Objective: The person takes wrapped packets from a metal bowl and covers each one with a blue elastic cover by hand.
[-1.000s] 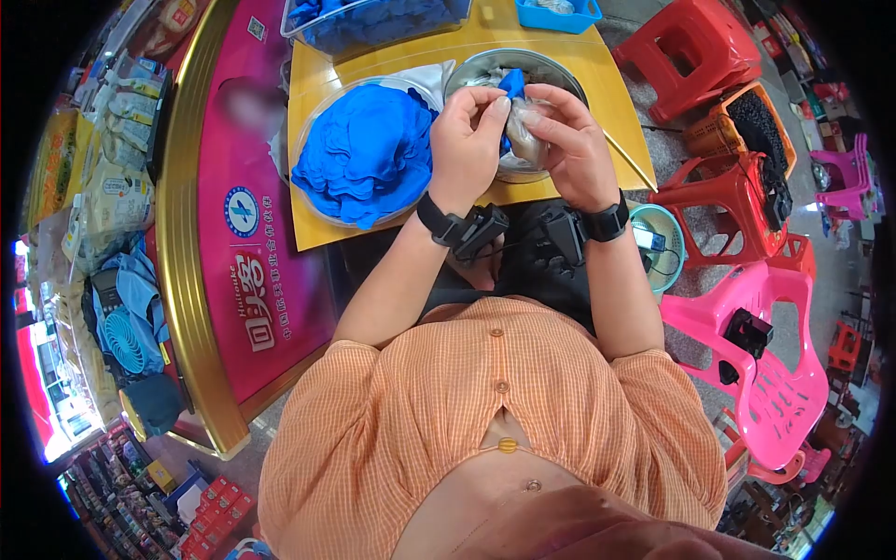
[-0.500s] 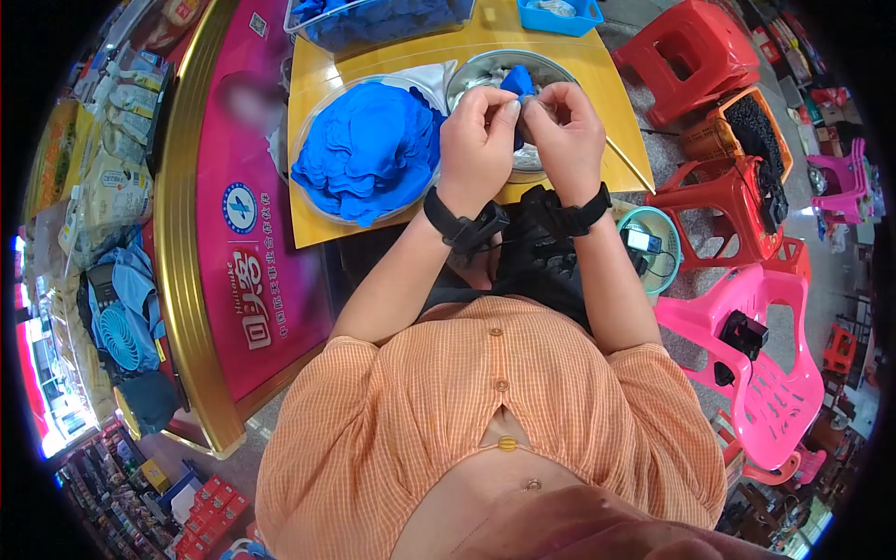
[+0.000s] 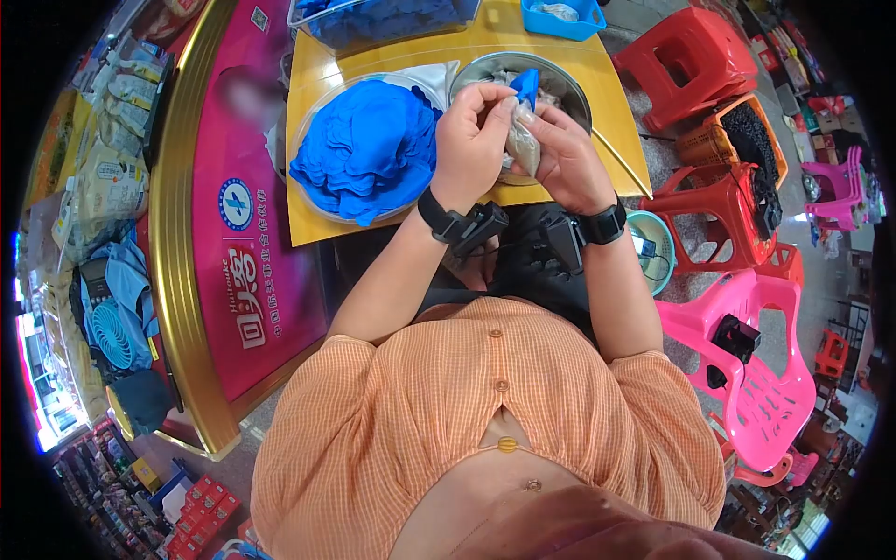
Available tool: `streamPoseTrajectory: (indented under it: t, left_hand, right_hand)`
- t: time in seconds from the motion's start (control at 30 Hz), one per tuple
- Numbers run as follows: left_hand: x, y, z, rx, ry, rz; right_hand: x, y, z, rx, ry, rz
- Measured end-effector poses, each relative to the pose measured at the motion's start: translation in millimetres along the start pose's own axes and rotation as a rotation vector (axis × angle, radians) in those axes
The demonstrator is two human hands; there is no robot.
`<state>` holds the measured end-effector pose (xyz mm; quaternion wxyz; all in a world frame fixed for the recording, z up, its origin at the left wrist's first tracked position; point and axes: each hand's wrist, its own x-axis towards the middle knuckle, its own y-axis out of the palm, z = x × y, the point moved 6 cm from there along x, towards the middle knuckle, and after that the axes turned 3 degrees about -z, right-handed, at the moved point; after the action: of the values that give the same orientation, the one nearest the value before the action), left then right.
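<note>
Left hand, upper centre of the frame, is seen with fingers bent and pinched together on the top of a small clear plastic pouch of pale filling, beside a small bright blue piece that sticks up above the fingertips. Right hand, just to the right, is curled under and around the same pouch, thumb pressed against it; both hands are closed on it and touch each other. The pouch is held above the near rim of a round metal bowl, in which more pale pouches are glimpsed. Black wrist straps with small devices are worn on both forearms. Left of the bowl, a round clear tray heaped with bright blue pieces is noted, resting on a yellow tabletop. At the top edge, a clear bin of blue pieces and a small blue basket are seen. Red plastic stools and a pink plastic chair are placed at the right; a magenta sign with a gold border fills the left.
</note>
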<state>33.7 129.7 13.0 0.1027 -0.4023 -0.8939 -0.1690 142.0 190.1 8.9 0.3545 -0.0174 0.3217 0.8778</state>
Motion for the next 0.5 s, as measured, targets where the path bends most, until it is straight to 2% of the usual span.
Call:
streamPoseTrajectory:
  t: [0.07,0.13,0.2,0.23,0.3,0.33,0.4,0.43,0.47,0.5]
  left_hand:
    - [-0.5,0.7,-0.1,0.012,-0.046,0.020]
    - [-0.6,-1.2,-11.9,0.216,0.159,-0.017]
    - [-1.7,-0.9,-16.2,0.291,0.227,-0.027]
    - [-2.7,0.5,-20.6,0.365,0.299,-0.034]
    - [-3.3,3.1,-22.0,0.392,0.313,-0.024]
    - [-3.1,5.7,-23.2,0.420,0.331,-0.013]
    - [-5.8,9.7,-22.1,0.451,0.338,0.005]
    - [-5.1,9.6,-22.5,0.443,0.330,0.005]
    - [-4.2,9.3,-22.5,0.435,0.323,0.004]
    - [-3.5,7.5,-20.9,0.439,0.297,-0.014]
  right_hand:
    - [1.3,-2.2,1.6,-0.037,-0.008,0.008]
    - [2.5,-2.8,2.2,-0.073,-0.014,0.015]
    - [2.5,-8.3,14.9,-0.366,-0.204,-0.124]
    - [5.3,-6.7,13.0,-0.367,-0.204,-0.124]
    - [5.6,-9.3,24.5,-0.686,-0.497,-0.368]
    - [10.1,-12.3,22.7,-0.685,-0.504,-0.370]
    - [11.5,-16.6,27.5,-0.862,-0.636,-0.508]
    - [13.7,-18.8,24.8,-0.864,-0.553,-0.487]
    - [12.2,-19.7,28.7,-0.861,-0.561,-0.487]
    - [15.0,-20.3,21.1,-0.599,-0.370,-0.363]
